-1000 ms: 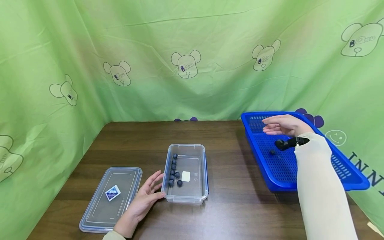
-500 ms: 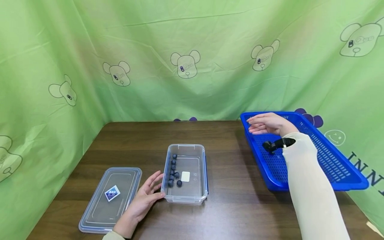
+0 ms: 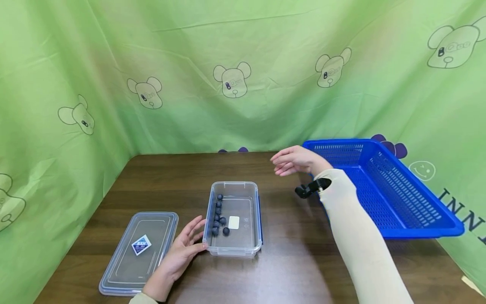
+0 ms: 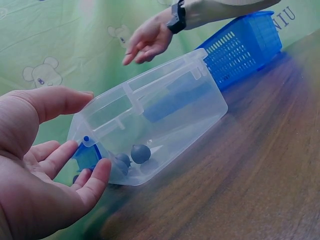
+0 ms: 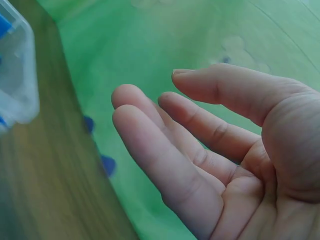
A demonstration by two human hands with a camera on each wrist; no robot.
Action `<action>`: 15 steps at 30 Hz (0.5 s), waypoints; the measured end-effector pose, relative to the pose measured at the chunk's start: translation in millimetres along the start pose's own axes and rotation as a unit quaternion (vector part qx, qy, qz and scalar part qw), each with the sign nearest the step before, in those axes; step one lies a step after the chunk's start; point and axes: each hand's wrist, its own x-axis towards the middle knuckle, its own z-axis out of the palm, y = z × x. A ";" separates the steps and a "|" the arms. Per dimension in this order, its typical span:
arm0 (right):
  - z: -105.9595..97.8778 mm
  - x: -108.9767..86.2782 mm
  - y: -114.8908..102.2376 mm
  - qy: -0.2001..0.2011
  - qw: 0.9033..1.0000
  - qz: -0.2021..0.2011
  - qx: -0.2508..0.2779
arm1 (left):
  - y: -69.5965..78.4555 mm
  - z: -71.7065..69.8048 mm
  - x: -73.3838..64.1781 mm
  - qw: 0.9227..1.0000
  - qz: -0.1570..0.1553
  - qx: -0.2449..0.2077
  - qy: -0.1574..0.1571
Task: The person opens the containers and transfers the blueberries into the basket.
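A clear plastic food container (image 3: 244, 247) stands without its lid on the wooden table. Inside, several dark blueberries (image 3: 225, 231) lie mostly along its left wall. My left hand (image 3: 181, 255) rests against the container's left side, thumb at the rim and fingers spread beside a blue latch (image 4: 88, 156) in the left wrist view. Up in the air between the container and the blue basket hovers my right hand (image 3: 300, 160). Its fingers are loosely bent, thumb apart from them, and nothing shows between them in the right wrist view (image 5: 200, 145).
The clear lid (image 3: 138, 253), with a blue-and-white label, lies flat at the left. A blue perforated basket (image 3: 425, 232) stands at the right, partly covered by the right sleeve (image 3: 357, 228). Green printed cloth (image 3: 182, 126) hangs behind the table (image 3: 182, 177).
My right hand has moved left, out from over the basket to above the table. My left hand, the container and the lid stay where they were.
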 end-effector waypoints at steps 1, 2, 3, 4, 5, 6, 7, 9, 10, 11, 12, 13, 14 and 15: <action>7.2 4.6 0.9 -0.006 1.000 0.000 -0.004 | -0.1 -0.2 0.1 1.000 0.000 0.000 0.000; 14.5 8.8 1.9 -0.013 1.000 -0.001 -0.008 | -0.2 -0.3 0.0 1.000 -0.001 -0.001 0.001; 21.8 12.8 3.0 -0.018 1.000 0.000 -0.011 | -0.5 -0.4 -0.1 1.000 -0.001 -0.002 0.001; 29.1 16.5 4.2 -0.023 1.000 0.000 -0.015 | -0.8 -0.5 -0.2 1.000 -0.001 -0.002 0.001; 36.3 20.2 5.7 -0.026 1.000 0.002 -0.016 | -1.2 -0.5 -0.3 1.000 -0.001 -0.002 0.002; 43.5 23.6 7.3 -0.027 0.999 0.006 -0.016 | -1.6 -0.6 -0.3 1.000 -0.001 -0.001 0.001; 50.6 26.7 8.9 -0.030 0.999 0.008 -0.017 | -2.0 -0.6 -0.3 1.000 -0.002 -0.001 0.001; 64.4 32.7 12.2 -0.041 0.999 0.014 -0.019 | -2.5 -0.7 -0.3 1.000 -0.001 -0.001 0.001; 70.8 35.7 14.0 -0.047 0.999 0.015 -0.020 | -2.6 -0.8 -0.2 1.000 0.000 0.000 0.001; 76.9 38.6 15.9 -0.053 0.998 0.016 -0.021 | -2.7 -1.0 -0.1 1.000 0.001 0.001 0.001; 82.6 41.3 17.6 -0.061 0.998 0.017 -0.020 | -2.7 -1.1 0.2 1.000 0.002 0.001 0.000; 87.9 44.1 19.3 -0.068 0.997 0.018 -0.019 | -2.5 -1.1 0.3 1.000 0.002 0.001 0.001; 92.9 46.5 21.0 -0.077 0.997 0.017 -0.019 | -2.3 -1.2 0.5 1.000 0.003 0.001 0.000; 97.5 48.9 22.6 -0.083 0.996 0.018 -0.019 | -2.0 -1.2 0.7 1.000 0.003 0.001 0.000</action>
